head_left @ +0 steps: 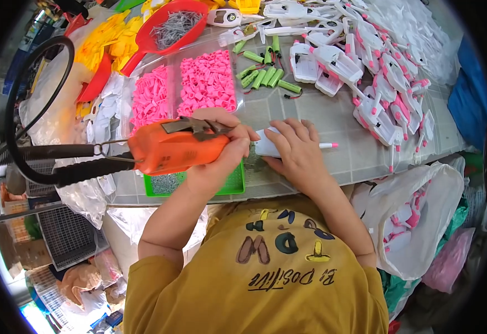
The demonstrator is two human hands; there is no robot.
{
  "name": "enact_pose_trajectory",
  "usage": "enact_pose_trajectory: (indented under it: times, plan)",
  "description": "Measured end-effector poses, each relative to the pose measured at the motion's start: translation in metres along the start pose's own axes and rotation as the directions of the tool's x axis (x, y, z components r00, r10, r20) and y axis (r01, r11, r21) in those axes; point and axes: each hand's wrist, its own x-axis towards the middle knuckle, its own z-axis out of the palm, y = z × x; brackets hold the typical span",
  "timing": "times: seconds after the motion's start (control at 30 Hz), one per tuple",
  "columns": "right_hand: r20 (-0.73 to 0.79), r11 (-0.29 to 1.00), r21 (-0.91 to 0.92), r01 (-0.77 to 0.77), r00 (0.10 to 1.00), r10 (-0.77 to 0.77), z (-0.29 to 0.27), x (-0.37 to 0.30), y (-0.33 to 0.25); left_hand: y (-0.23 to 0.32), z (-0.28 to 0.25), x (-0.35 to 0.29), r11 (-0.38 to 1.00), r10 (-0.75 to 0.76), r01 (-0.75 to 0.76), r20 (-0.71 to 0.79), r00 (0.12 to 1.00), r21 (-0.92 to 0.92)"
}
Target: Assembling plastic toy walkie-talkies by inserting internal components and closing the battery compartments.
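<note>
My left hand [225, 149] is wrapped round an orange power screwdriver [168, 149], which lies sideways with its tip end toward the right. A spring and a black cord run off its back end to the left. My right hand [297, 149] presses a white plastic casing [266, 145] against the table, the fingers lying over it. A thin white stem with a pink tip [332, 145] sticks out past that hand. The screwdriver's bit is hidden by my left fingers, close to the casing's left end. Behind my wrist, a green tray [235, 182] holds small metal pieces.
Pink plastic parts [207, 80] fill a clear divided tray. Beyond stands a red scoop [143, 42] of screws. Green battery packs [266, 77] lie at the back middle. White casings with pink tips [385, 89] are heaped right. A white bag [416, 222] hangs off the table's front right edge.
</note>
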Motion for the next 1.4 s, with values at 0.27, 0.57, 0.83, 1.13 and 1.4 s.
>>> enact_pose_trajectory:
  times: [0.27,0.57,0.83,1.13,1.4]
  plan:
    - [0.022,1.000,-0.009,0.021,1.000,-0.021,-0.001,-0.001,0.001,-0.015,-0.002,0.001,0.995,-0.085,0.084,0.033,0.996,0.048]
    - [0.040,0.999,-0.030,0.017,0.999,-0.016,-0.002,-0.002,0.001,-0.023,-0.008,0.013,0.973,-0.114,0.077,0.162,0.980,0.217]
    - [0.001,0.998,0.059,0.025,1.000,-0.025,-0.010,-0.002,0.013,0.030,0.001,0.010,0.920,-0.243,0.192,0.115,0.963,0.342]
    - [0.059,0.864,0.454,-0.218,0.975,0.215,-0.045,-0.008,0.029,0.021,-0.028,0.029,0.950,-0.283,0.313,0.410,0.867,-0.007]
    - [-0.054,0.830,0.543,-0.128,0.981,0.187,-0.073,-0.021,0.019,-0.007,0.020,0.035,0.742,-0.247,-0.187,0.522,0.816,0.644]
